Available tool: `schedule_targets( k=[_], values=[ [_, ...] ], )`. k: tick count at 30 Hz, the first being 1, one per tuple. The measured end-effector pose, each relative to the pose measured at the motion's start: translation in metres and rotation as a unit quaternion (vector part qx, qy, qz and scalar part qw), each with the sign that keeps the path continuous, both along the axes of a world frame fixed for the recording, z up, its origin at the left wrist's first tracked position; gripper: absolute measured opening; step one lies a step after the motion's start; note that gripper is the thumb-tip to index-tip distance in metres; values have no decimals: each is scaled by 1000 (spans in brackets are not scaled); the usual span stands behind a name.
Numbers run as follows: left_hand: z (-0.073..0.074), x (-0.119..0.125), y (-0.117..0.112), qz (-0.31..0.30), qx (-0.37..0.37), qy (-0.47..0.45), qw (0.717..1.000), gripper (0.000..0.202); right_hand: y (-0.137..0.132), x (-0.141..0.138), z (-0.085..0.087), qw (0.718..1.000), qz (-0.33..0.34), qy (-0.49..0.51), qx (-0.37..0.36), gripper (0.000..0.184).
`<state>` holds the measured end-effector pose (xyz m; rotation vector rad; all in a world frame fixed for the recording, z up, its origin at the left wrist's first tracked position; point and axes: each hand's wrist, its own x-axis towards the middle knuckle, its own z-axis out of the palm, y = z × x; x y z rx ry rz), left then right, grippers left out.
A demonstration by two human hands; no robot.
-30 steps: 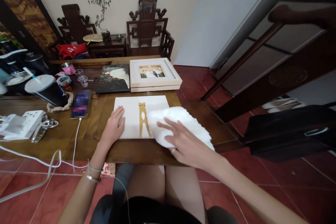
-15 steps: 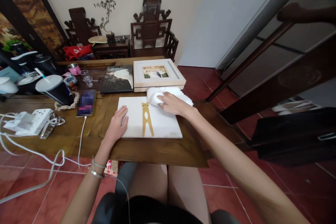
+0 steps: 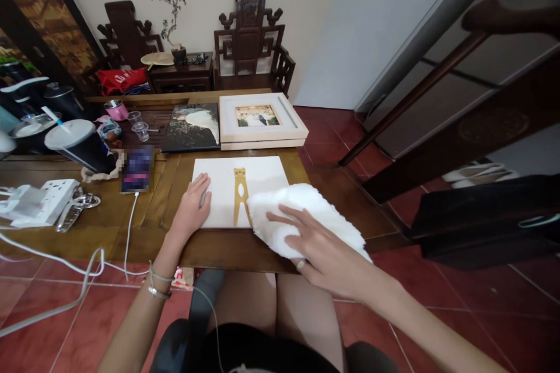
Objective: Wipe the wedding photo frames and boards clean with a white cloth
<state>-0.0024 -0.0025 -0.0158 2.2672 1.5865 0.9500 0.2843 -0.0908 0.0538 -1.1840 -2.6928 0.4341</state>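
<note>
A white canvas panel (image 3: 223,186) with a yellow cat figure (image 3: 240,203) lies flat at the near edge of the wooden table (image 3: 161,210). My left hand (image 3: 190,210) rests flat on the panel's left edge, fingers stretched out. My right hand (image 3: 319,247) presses a fluffy white cloth (image 3: 306,213) onto the panel's near right corner, fingers spread over the cloth. The cloth hangs past the table's front edge and hides that corner of the panel.
Behind the panel lie a white framed photo (image 3: 258,122) and a dark picture (image 3: 192,125). A phone (image 3: 137,169) on a charging cable, a lidded cup (image 3: 76,143), a power strip (image 3: 48,198) and keys (image 3: 81,204) sit at left. Dark stair rails (image 3: 437,105) stand at right.
My right hand swept the cloth from the panel's far right corner back down to its near right corner. My left hand stayed put on the left edge.
</note>
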Motion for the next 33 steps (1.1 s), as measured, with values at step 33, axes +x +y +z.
schedule_targets(
  k=[33],
  values=[
    [0,-1,0,-6,1,6,1000,40,115,-27,-1,993,-113,-25,16,17]
  ],
)
